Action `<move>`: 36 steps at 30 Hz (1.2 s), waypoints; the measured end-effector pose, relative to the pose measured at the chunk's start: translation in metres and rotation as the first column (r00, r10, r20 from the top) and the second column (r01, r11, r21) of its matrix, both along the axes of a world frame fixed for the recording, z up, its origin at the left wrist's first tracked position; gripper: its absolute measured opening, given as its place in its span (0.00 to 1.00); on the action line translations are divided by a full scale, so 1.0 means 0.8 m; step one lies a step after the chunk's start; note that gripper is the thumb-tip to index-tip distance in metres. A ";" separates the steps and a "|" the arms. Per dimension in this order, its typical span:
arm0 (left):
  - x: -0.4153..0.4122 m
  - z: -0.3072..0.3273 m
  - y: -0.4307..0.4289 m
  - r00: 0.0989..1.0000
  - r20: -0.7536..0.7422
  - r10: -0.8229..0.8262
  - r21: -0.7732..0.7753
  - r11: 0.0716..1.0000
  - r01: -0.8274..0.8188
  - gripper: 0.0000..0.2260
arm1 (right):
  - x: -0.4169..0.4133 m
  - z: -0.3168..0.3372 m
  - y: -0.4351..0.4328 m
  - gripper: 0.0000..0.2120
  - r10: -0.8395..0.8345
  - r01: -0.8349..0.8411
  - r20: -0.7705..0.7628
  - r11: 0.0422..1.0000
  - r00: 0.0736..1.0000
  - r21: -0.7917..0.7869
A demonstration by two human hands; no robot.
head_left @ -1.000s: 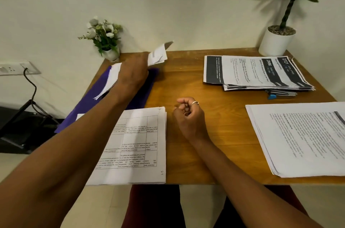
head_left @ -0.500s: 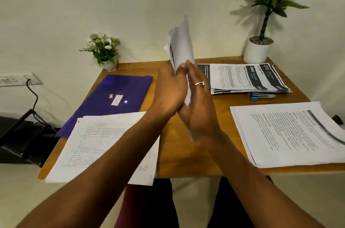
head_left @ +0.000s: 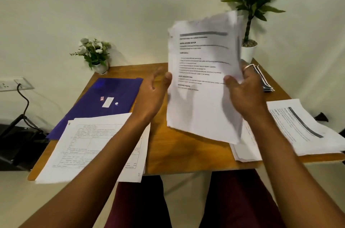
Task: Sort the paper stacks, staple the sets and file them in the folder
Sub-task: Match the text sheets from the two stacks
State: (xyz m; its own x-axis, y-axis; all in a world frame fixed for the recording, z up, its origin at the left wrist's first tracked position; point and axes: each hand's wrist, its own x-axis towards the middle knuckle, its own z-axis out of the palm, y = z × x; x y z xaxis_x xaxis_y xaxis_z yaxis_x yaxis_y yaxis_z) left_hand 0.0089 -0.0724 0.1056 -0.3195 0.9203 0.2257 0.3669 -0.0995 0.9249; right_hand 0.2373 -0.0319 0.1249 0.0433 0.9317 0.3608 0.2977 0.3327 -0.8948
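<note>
Barely into sorting tbh: gripping a sheaf (head_left: 201,100) in the right hand (head_left: 246,93) with the left hand (head_left: 151,95) open beside it, the folder (head_left: 104,97) shut further left and no filing done yet.

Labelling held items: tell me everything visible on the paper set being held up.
The paper set is several white sheets, fanned at the right, motion-blurred. The front page shows a grey header bar and black text with bold headings; lower part blank. It stands near upright above the table, print facing the camera. The right hand grips its right edge, thumb in front. The left hand is open at its left edge; contact unclear.
</note>
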 end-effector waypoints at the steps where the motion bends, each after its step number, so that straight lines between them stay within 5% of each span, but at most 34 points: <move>1: -0.006 -0.007 -0.004 0.998 0.056 -0.010 -0.054 0.998 0.013 0.38 | 0.014 0.006 0.002 0.20 0.041 -0.045 -0.076 0.997 0.996 -0.057; 6: -0.023 -0.033 -0.020 0.844 0.468 -0.261 -0.108 0.931 0.348 0.24 | 0.031 -0.017 0.018 0.21 0.290 -0.413 -0.426 0.881 0.857 -0.229; 10: -0.034 -0.080 -0.019 0.778 0.609 -0.153 -0.140 0.945 0.295 0.23 | -0.006 -0.096 0.030 0.22 0.305 -0.517 -0.499 0.774 0.811 -0.366; 18: -0.050 -0.157 -0.021 0.836 0.548 -0.030 -0.212 0.962 0.173 0.16 | -0.029 -0.193 0.034 0.18 0.225 -0.392 -0.363 0.776 0.904 -0.495; 27: -0.044 -0.163 -0.021 0.888 0.459 -0.003 -0.201 0.974 0.107 0.12 | -0.027 -0.199 0.035 0.19 0.248 -0.477 -0.521 0.797 0.817 -0.370; 32: -0.045 -0.163 -0.021 0.890 0.455 -0.028 -0.193 0.973 0.129 0.12 | -0.028 -0.195 0.031 0.42 0.241 -0.479 -0.580 0.824 0.778 -0.301; 36: -0.047 -0.162 -0.017 0.877 0.477 -0.059 -0.191 0.967 0.169 0.13 | -0.029 -0.194 0.029 0.46 0.233 -0.463 -0.567 0.833 0.790 -0.302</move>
